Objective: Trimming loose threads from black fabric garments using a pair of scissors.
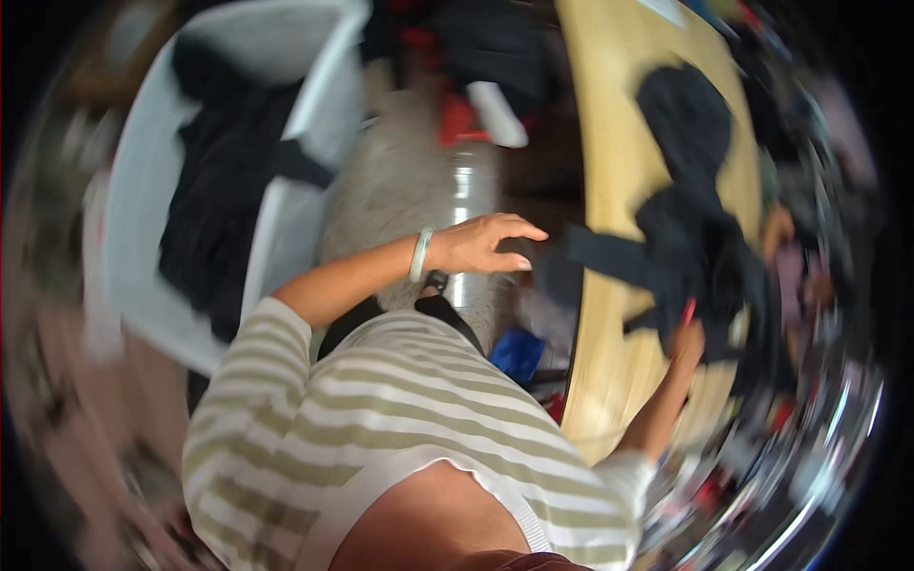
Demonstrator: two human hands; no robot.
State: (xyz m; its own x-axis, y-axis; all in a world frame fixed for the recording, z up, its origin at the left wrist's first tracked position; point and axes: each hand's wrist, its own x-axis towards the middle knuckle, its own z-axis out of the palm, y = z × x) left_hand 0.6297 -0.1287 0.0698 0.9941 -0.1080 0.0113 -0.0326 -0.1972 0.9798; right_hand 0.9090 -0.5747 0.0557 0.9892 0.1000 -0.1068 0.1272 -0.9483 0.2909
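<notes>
Head view, blurred by motion and tilted: the person's left hand [487,246] hangs in the air in front of the body, palm down, fingers [522,231] loosely spread and holding nothing, with a pale bangle [421,254] at the wrist. It is just short of the sleeve end of a dark garment [690,257] that lies across the pale wooden desk [609,143], one sleeve trailing over the desk's near edge toward that hand. The right hand [685,341] rests on the lower part of the same garment, on the desk; whether its fingers pinch the cloth or only press on it cannot be told through the blur. A white basket [143,190] with dark clothes inside stands well apart on the left. A striped top [400,419] covers the person's shoulders.
</notes>
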